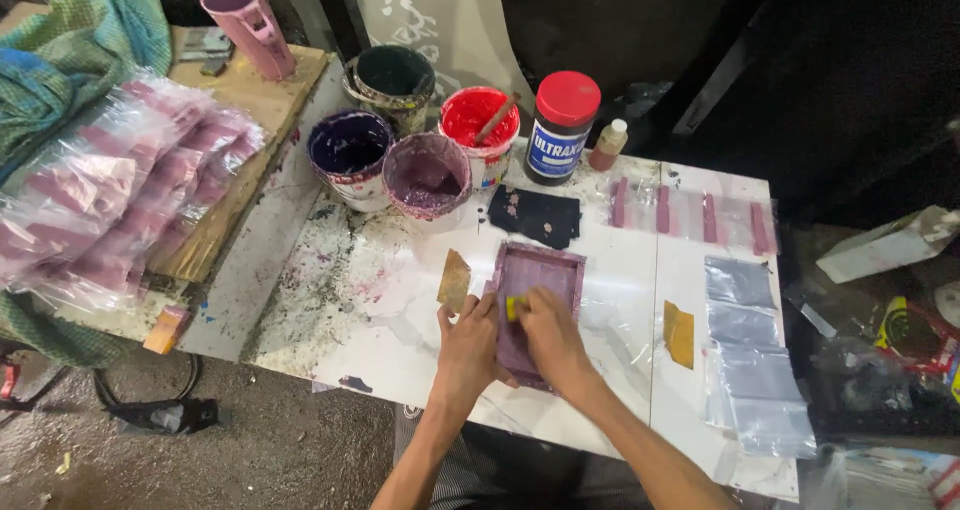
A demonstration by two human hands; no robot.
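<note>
Small purple-stained screen printing frame (pixel 538 288) lies flat on the white table (pixel 620 300), ink smeared across its mesh. Right hand (pixel 550 332) grips a yellow squeegee (pixel 514 307) on it; left hand (pixel 467 342) clamps the frame's edge.

On the bench (pixel 620 300) the printing frame (pixel 537 300) lies before four paint tubs (pixel 428 175); plastic bags (pixel 750 355) lie to its right.
</note>
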